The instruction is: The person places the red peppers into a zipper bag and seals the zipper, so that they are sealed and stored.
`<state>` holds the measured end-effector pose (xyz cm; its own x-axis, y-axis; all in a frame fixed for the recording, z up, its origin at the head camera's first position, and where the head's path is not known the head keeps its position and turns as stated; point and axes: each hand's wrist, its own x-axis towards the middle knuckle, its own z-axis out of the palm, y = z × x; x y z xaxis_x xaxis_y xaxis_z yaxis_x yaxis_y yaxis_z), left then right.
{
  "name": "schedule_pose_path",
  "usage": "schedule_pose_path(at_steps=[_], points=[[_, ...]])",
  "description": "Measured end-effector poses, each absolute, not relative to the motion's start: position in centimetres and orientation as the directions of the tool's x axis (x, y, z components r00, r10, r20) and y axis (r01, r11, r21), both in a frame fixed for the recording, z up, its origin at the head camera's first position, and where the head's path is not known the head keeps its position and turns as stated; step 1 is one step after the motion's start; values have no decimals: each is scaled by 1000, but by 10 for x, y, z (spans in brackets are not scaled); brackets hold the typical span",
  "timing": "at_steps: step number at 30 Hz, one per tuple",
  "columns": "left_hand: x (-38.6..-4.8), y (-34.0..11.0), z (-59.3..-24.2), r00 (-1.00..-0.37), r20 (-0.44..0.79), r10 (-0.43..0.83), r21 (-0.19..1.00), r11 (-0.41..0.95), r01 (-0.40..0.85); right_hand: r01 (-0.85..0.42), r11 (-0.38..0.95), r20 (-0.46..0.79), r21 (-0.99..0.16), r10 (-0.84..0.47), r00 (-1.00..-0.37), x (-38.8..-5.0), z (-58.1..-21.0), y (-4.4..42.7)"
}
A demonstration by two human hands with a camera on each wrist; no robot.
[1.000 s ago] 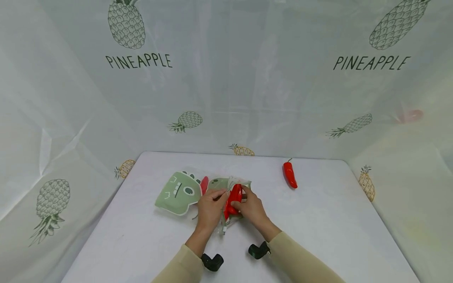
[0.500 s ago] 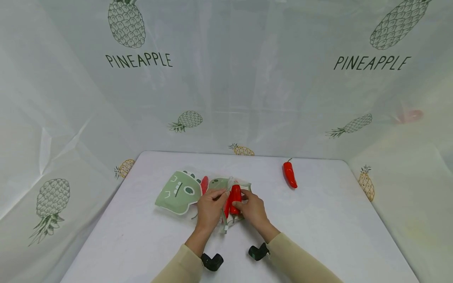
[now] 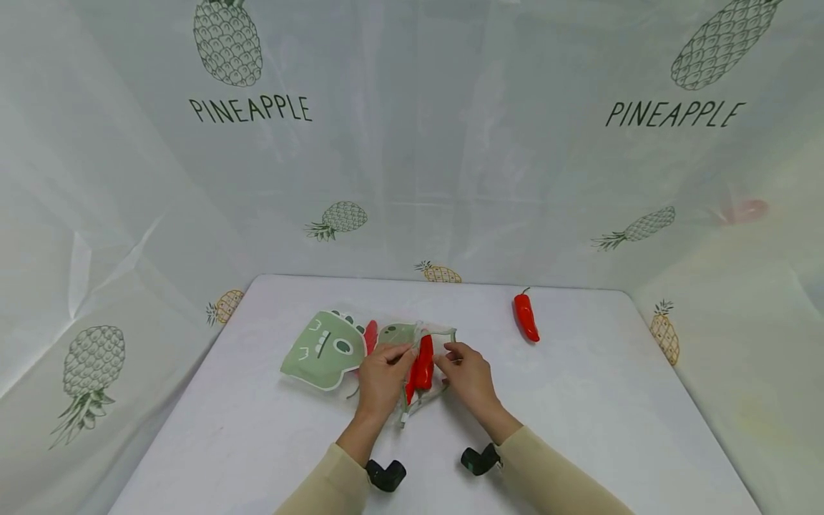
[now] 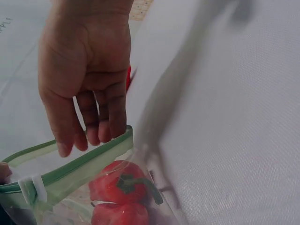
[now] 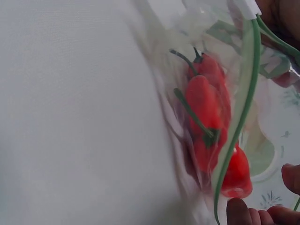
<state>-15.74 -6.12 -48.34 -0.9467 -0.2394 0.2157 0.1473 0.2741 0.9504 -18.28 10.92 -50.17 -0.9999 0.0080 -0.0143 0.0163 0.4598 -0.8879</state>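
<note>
Looks like the peppers [image 5: 205, 101] are mostly in already: you've got at least three stems showing inside the clear, green-edged bag [image 4: 84, 164], which sits left of the middle of the worktop [image 3: 579, 400]. One bright red pepper [image 3: 425, 365] is right at the bag's mouth, and I can't say how much of it is inside. Your left grip [image 3: 381, 378] is pinching the edge of the bag by the white clip [image 4: 39, 188]. Your right grip [image 3: 471, 375] is relaxed, thumb apart from the fingers, clutching nothing, just beside that pepper. Contact with the bag edge? Can't tell.

As for what's left, the bag mouth gapes, so it isn't closed up, and you've got a loose pepper [image 3: 526, 316] lying out towards the back right.

Hard to make out: your left fingertips are mostly cut off in both wrist views, the plastic blurs the pepper count, and I can't tell if the green dinosaur face [image 3: 322, 350] is printed on this bag or a separate piece. There's also a hazy red shape [image 3: 747, 211] behind the curtain [image 3: 489, 164].
</note>
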Motion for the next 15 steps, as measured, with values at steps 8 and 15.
schedule_pose_path(at_steps=[8, 15], points=[[-158, -62, -484, -948, 212, -238, 953, 267, 146, 1, 455, 2, -890, 8, -1000, -186, -491, 123], [-157, -62, -483, -960, 187, -208, 948, 293, 122, 8, 491, 13, -871, 38, -999, -194, -487, 141]])
